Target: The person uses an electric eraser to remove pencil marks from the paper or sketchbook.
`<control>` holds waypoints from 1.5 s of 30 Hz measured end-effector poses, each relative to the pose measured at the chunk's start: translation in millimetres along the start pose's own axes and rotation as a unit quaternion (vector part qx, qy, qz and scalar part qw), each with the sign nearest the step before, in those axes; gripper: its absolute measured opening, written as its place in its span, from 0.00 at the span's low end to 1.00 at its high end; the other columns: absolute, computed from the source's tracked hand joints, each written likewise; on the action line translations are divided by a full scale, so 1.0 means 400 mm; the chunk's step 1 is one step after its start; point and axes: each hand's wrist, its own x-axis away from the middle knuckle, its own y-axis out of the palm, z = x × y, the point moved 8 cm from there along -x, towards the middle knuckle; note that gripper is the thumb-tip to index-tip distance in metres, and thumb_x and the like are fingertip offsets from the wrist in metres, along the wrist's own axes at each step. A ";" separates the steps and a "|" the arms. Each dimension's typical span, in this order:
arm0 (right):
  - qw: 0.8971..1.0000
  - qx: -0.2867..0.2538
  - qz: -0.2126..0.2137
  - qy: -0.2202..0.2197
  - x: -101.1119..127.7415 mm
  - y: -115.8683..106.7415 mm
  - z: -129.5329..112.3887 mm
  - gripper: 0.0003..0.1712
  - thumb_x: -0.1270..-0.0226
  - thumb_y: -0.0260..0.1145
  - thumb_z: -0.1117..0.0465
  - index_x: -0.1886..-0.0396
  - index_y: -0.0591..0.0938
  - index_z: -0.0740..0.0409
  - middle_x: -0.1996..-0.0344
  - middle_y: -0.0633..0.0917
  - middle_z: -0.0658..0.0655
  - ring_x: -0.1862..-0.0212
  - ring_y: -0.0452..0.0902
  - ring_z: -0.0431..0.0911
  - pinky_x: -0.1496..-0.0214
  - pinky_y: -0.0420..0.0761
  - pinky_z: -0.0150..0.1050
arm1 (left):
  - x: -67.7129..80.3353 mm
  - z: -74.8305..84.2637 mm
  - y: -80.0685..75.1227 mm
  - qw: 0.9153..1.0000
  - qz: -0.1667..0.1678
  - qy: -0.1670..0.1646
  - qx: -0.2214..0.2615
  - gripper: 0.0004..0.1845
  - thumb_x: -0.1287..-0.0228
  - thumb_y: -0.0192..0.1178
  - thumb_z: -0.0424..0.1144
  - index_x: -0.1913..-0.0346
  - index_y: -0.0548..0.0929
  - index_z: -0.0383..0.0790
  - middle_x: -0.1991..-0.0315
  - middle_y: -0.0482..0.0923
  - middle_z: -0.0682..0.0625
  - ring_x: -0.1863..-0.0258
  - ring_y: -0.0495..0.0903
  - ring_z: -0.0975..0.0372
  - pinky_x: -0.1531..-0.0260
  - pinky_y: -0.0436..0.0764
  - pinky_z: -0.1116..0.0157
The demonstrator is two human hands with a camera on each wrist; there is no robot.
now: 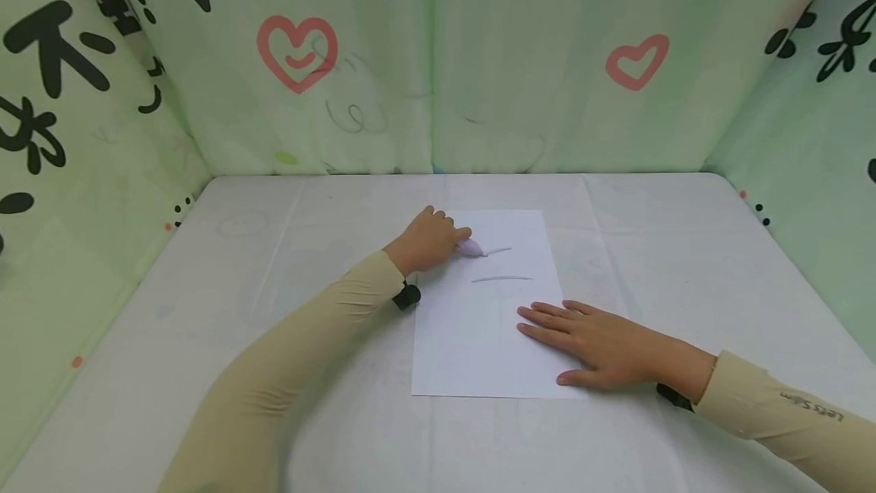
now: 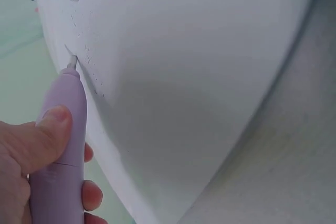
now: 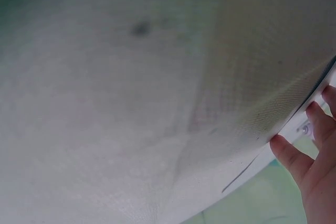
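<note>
Plainly: one pen (image 1: 471, 248), two strokes (image 1: 502, 278).

Lilac pen (image 1: 470, 247), white paper (image 1: 479, 341)

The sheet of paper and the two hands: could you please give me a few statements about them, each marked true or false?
1. The left hand grips a purple pen. True.
2. The right hand is lifted off the sheet of paper. False: it lies flat on it.
3. Two grey strokes mark the sheet. True.
4. The pen tip is far off the sheet. False: it sits at the upper stroke.
</note>
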 end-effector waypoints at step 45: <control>1.000 -0.003 -0.009 0.008 -0.002 -0.006 -0.004 0.40 0.32 0.50 0.36 0.27 0.57 0.50 0.28 0.60 0.53 0.28 0.57 0.50 0.38 0.66 0.54 | -0.021 0.004 -0.002 1.000 -0.009 0.004 0.007 0.14 0.30 0.50 0.46 0.45 0.75 0.50 0.63 0.83 0.46 0.61 0.79 0.54 0.56 0.71 0.61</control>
